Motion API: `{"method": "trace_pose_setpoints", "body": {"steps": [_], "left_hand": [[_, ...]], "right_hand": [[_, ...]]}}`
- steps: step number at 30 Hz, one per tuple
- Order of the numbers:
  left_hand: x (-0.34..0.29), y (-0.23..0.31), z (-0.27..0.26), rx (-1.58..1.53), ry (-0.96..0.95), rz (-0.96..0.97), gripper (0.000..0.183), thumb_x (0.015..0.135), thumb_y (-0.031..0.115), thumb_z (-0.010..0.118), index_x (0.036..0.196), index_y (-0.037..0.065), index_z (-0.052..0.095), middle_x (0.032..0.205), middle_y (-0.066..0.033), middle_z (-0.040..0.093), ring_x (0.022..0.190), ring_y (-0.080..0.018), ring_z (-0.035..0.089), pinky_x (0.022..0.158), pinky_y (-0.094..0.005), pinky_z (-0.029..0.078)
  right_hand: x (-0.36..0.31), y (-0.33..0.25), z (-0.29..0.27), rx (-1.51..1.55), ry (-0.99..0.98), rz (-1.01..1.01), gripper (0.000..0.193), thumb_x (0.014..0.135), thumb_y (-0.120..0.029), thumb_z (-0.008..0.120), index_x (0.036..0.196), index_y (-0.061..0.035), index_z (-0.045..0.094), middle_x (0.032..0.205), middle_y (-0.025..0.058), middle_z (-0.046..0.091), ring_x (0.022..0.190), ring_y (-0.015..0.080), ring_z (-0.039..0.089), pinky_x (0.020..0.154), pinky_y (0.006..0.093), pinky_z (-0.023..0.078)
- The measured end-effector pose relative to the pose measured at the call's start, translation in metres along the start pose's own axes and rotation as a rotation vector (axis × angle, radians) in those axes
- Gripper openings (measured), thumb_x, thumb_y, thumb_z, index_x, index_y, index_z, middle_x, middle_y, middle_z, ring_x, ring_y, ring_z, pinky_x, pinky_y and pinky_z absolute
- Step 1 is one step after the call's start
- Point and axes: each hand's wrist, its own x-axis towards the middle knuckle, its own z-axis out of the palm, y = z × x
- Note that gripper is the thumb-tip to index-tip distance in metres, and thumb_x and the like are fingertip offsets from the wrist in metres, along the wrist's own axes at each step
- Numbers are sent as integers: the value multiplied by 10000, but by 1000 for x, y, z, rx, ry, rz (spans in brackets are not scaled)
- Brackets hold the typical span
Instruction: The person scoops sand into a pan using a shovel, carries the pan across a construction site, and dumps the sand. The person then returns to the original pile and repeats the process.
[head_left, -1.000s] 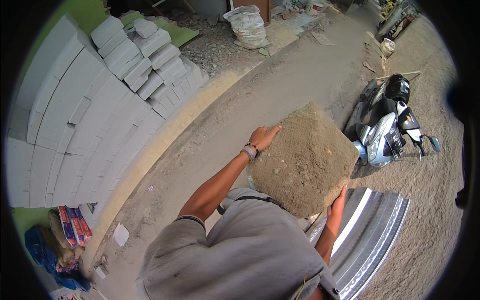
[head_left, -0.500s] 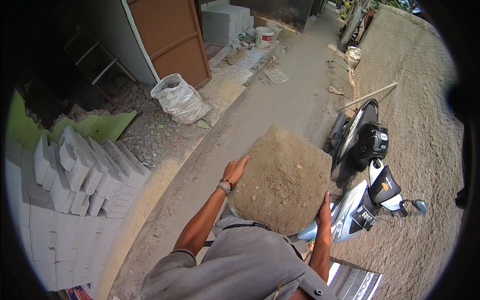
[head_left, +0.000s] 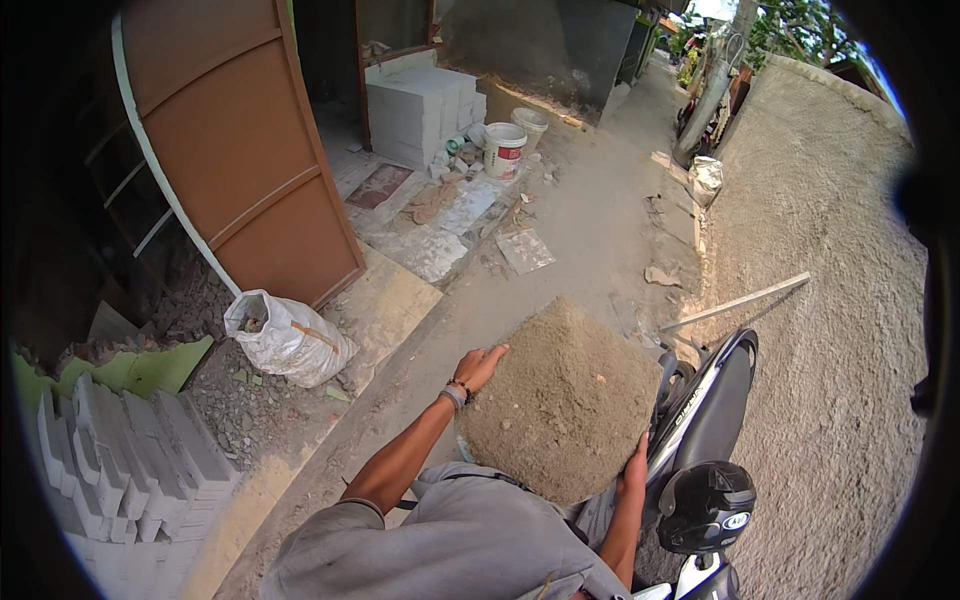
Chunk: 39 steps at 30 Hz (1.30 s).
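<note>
Thickly heaped, grainy brown sand (head_left: 560,405) sits between left fingers (head_left: 490,359) and right fingers (head_left: 638,458) gripping opposite edges.

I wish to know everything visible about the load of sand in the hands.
The sand load is a grainy, grey-brown heap with small lumps and a paler bit. Its container is mostly hidden; a pale edge shows at lower left. It is held in front of the grey shirt, the left hand at its left edge, the right hand at its right edge. Contact with the shirt cannot be judged.
</note>
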Motion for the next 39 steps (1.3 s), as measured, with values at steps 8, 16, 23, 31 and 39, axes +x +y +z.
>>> {"method": "trace_pose_setpoints", "body": {"steps": [8,16,23,31,39], "left_hand": [[255,109,65,-53,56,-43,635,802,655,492,569,77,373,506,11,276,466,-152,267,515,-362,254],[524,187,125,-127,94,46,661,839,634,428,596,20,401,536,-46,339,524,-197,352,563,-390,292],[770,285,163,-96,-10,98,620,890,554,382,606,3,412,517,-77,380,500,-209,353,558,-392,287],[1007,383,217,-105,32,66,639,869,601,331,739,-5,487,663,-125,528,614,-258,474,625,-427,338],[1248,488,229,11,-192,-163,699,889,578,270,1290,69,534,1235,-204,555,1143,-321,519,919,-420,386]], "right_hand": [[262,-147,63,6,-124,-17,735,917,-594,402,1364,-12,422,1326,151,503,1184,270,506,1014,343,366],[517,-248,125,-16,-87,-116,678,946,-522,413,1402,-22,363,1391,116,445,1258,257,435,1048,347,328],[751,-336,185,-12,-136,-56,701,937,-553,393,1419,-47,335,1432,107,396,1288,266,395,1071,369,298],[979,-431,242,31,-164,-91,712,937,-562,373,1432,-54,311,1446,111,377,1301,284,385,1080,384,295],[1232,-557,337,34,-249,0,728,937,-571,362,1430,-38,308,1452,130,367,1312,295,374,1082,384,290]]}}
